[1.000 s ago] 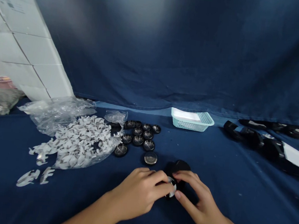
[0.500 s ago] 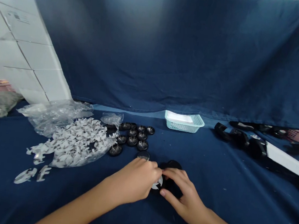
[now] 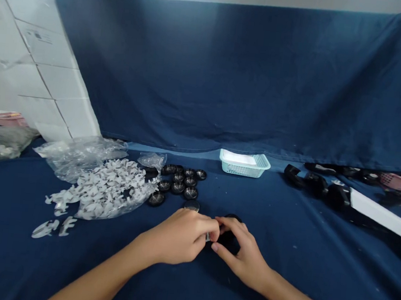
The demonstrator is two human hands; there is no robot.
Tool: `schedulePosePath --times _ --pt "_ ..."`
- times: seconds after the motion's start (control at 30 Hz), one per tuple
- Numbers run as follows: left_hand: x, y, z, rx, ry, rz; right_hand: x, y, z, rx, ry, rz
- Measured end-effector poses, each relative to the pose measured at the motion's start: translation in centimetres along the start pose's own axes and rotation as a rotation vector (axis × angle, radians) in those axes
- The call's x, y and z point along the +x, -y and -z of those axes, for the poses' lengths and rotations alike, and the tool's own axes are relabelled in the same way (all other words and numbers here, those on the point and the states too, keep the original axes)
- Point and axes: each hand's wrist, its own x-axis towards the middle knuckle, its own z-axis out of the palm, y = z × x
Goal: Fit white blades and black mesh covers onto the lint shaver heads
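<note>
My left hand (image 3: 184, 236) is closed, its thumb and forefinger pinched around a small pale grey plastic piece (image 3: 207, 237). Only a sliver of that piece shows beneath the fingers. My right hand (image 3: 244, 257) curves around a black rounded part (image 3: 231, 237), with its fingertips close against my left fingers. Most of the black part is covered by the right hand, so its full shape is hidden. Just beyond my left knuckles lies a round black cap (image 3: 192, 206). Several similar black round caps (image 3: 178, 187) stand grouped behind it.
To the left, a heap of pale grey plastic clips (image 3: 110, 188) spills from a clear bag (image 3: 81, 154). Two loose pieces (image 3: 45, 229) lie in front. A light blue basket (image 3: 241, 168) stands at the back; black parts (image 3: 315, 183) and a white strip (image 3: 383, 214) are at right.
The view has tilted up slightly. My left fingers have shifted over the grey piece, which now shows less. Both hands stay together at the black part.
</note>
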Motion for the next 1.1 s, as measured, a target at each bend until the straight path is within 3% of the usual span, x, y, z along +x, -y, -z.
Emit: schedulePosePath --times 0.17,0.33,0.53,0.7,0.83,1.0,1.1 --pt "-0.1 -0.1 -0.1 0.0 -0.116 0.037 0.0 0.0 0.0 0.01 -0.004 -0.018" --pt "-0.8 0.9 -0.2 0.138 -0.041 0.004 -0.3 -0.4 -0.3 0.03 0.0 -0.047" --pt "-1.2 1.1 -0.4 0.092 -0.103 0.104 -0.5 -0.7 -0.4 0.062 -0.01 -0.092" --pt "-1.0 1.4 -1.1 -0.15 -0.074 0.073 -0.5 -1.0 -0.5 0.068 -0.011 -0.072" --pt "-0.9 1.7 -1.1 -0.351 -0.186 0.097 -0.5 -1.0 -0.6 0.062 -0.021 -0.064" --pt "-1.0 1.3 -1.9 -0.159 -0.202 0.252 -0.5 -0.7 -0.5 0.026 0.004 -0.053" --pt "-1.1 2.1 -2.4 -0.104 -0.195 0.308 -0.5 -0.6 -0.6 0.018 -0.008 -0.056"
